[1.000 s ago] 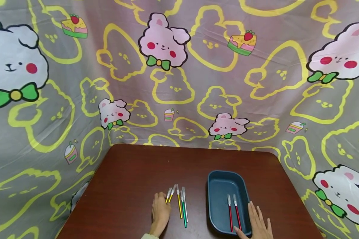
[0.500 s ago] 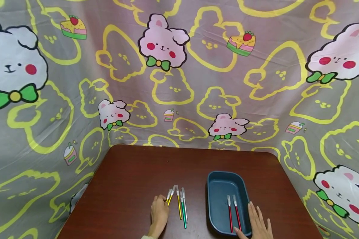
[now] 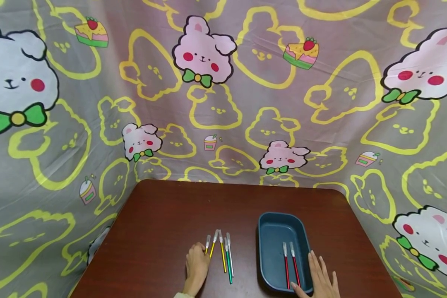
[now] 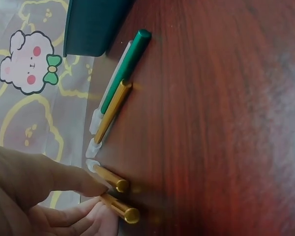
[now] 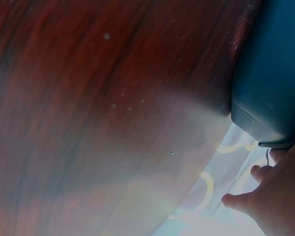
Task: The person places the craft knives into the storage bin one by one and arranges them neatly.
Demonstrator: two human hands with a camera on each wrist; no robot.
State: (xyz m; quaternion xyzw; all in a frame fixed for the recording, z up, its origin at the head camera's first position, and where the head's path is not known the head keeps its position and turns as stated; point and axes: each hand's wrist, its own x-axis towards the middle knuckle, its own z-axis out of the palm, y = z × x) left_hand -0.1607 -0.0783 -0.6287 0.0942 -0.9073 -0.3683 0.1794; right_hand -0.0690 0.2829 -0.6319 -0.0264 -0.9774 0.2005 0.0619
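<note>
My left hand [image 3: 197, 265] pinches a yellow craft knife [image 4: 120, 209] with a clear cap, thumb against fingers in the left wrist view. Right beside it lies a second yellow craft knife [image 3: 213, 245]. Farther right are a third yellow craft knife [image 3: 223, 256], a green one [image 3: 229, 265] and a silver one [image 3: 232, 263], all capped. Two red craft knives [image 3: 287, 267] lie side by side in the blue tray [image 3: 261, 248]. My right hand [image 3: 323, 279] rests at the tray's near right side, fingers extended along the outer wall, thumb over the rim.
Everything lies on a dark brown wooden table [image 3: 171, 215]. A cloth curtain [image 3: 223, 103] printed with rabbits closes off the back and both sides. The tray's raised walls stand between the loose knives and my right hand.
My left hand has shifted slightly left, drawing the yellow craft knife away from its neighbour so a gap shows between their caps. The right hand and tray have stayed put.
</note>
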